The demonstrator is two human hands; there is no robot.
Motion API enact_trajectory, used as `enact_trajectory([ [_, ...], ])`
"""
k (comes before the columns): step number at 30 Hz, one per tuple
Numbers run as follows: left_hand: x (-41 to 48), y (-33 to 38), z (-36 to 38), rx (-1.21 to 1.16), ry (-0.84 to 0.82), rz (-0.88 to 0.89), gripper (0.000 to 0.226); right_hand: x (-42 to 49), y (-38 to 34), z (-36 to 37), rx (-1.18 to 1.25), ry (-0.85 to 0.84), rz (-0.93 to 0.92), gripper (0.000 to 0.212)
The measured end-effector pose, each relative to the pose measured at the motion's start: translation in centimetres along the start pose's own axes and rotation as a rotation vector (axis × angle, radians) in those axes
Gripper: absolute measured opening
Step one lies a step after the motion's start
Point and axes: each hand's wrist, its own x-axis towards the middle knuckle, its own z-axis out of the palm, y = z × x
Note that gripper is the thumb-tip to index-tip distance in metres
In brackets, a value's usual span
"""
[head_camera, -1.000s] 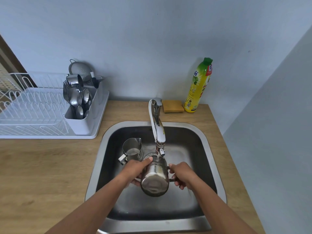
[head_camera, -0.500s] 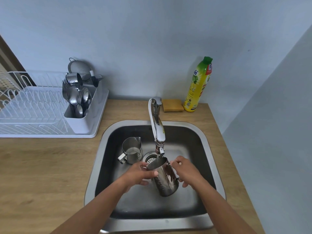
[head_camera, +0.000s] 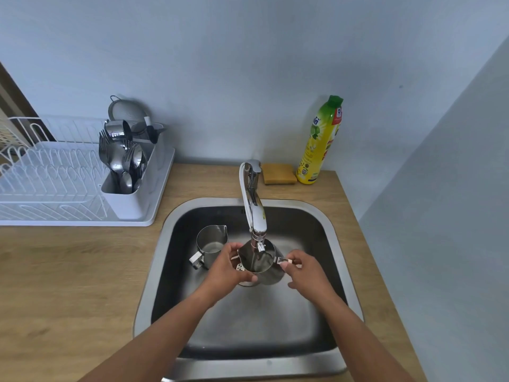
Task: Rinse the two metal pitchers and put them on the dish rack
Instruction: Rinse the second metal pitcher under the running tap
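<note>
1. Soft, even light, fairly bright; the wall reads pale blue-grey.
2. Glare streaks the faucet and the pitcher under it; the sink basin is dark.
3. Wide-angle bending curves the counter edges; focus is sharp centrally.

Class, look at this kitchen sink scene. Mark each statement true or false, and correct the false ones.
1. The held pitcher, gripped by the left hand and right hand, is under the faucet. True.
2. The second pitcher is on the dish rack. False: it stands upright in the sink, left of the held pitcher.
3. The sponge lies on the counter between the faucet and the yellow bottle. True.
4. The yellow bottle lies on its side. False: it stands upright by the wall.
5. The cutlery holder is empty. False: this part of the dish rack holds spoons and forks.
</note>
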Motion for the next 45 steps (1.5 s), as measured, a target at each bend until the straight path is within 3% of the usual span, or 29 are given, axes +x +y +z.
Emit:
enact_trajectory([
  [6, -0.3, 0.9, -0.7, 0.197, 0.158, 0.137, 0.078, 0.2, 0.6, 1.2, 0.307, -0.016, 0.021, 0.010],
  [12, -0.9, 2.0, -1.6, 0.342, 0.243, 0.216, 0.082, 0.6, 0.9, 2.5, 0.449, -0.068, 0.049, 0.010],
  [23, -1.3, 2.3, -2.6, 0.427, 0.252, 0.168, 0.077, 0.0, -0.1, 3.4, 0.317, -0.157, 0.104, 0.017],
  [28, -1.8, 1.7, -2.5, 0.451, 0.219, 0.065, 0.053, -0.4, -0.3, 2.8, 0.184, -0.158, 0.122, 0.019],
  [32, -2.0, 0.9, -2.1, 0.316, 0.120, -0.025, 0.044, -0.4, -0.2, 1.6, 0.048, -0.128, 0.088, 0.017],
  [36, -1.9, 0.5, -1.3, 0.183, 0.026, -0.085, 0.058, -0.4, 0.1, 0.1, -0.090, -0.061, 0.008, 0.015],
  [41, -1.2, -0.1, -0.8, 0.192, 0.102, 0.017, 0.063, 0.0, 0.3, 0.5, 0.062, -0.014, -0.002, 0.016],
  [45, -1.5, -0.1, -1.8, 0.247, 0.143, 0.055, 0.066, 0.2, 0.8, 2.0, 0.243, -0.118, 0.104, 0.015],
])
